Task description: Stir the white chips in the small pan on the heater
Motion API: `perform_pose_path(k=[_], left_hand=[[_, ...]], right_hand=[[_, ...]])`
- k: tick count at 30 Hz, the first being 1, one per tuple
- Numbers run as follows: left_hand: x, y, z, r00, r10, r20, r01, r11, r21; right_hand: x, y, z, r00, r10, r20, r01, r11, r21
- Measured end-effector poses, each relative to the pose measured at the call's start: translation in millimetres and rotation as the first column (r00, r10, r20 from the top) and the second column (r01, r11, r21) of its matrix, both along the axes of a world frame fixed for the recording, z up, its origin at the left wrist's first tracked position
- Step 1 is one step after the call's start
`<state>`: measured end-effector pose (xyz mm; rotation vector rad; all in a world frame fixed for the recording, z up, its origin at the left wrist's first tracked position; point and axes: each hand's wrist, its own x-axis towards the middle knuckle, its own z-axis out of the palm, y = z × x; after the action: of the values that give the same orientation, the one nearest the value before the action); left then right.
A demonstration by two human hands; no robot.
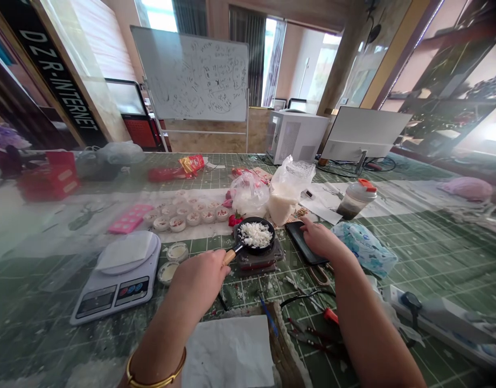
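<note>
The black frying pan (267, 248), heaped with white flakes (256, 234), sits on a small dark burner (259, 263) near the middle of the green gridded surface (425, 245). The main risk looks like tipping: the pan seems small and light, so a sharp pull or push on its handle (230, 256) could slide it off the burner and spill the flakes. Scorching is another — if the burner is hot, which I cannot tell, flakes left unstirred might brown underneath. The clear bag of white powder (283, 202) stands open just beyond the pan to the right, and a knock from the right hand (318, 237) could topple it. Flakes already lie scattered around the burner.

The left hand (203, 277) is closed around the wooden handle, its back upward, the forearm slanting in from the near left. The right arm reaches in from the near right, its hand over the dark phone-like slab (306, 245), fingers partly bent and pointing toward the bag; nothing clearly shows in its grasp — whether its fingertips touch the slab or anything beyond, I cannot tell.
</note>
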<state>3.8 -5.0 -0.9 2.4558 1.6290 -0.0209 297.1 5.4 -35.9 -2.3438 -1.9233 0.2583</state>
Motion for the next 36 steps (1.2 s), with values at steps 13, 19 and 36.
perform_pose_path(k=[13,19,36], left_hand=[[1.3,-2.7,0.8,0.999,-0.011,-0.042,0.011,1.000,0.015],[2.0,-3.6,3.1,0.998,-0.012,-0.060,0.013,1.000,0.006],[2.1,-2.7,-0.3,0.998,-0.007,-0.062,0.009,1.000,0.028]], right_hand=[[17.3,49.8,-48.4,0.989,-0.097,0.110,0.109,0.988,-0.113],[11.8,54.9,-48.8,0.990,-0.057,0.131,0.084,0.974,-0.212],[-105.5,-92.5,-15.3,0.899,0.437,-0.039,-0.435,0.899,0.047]])
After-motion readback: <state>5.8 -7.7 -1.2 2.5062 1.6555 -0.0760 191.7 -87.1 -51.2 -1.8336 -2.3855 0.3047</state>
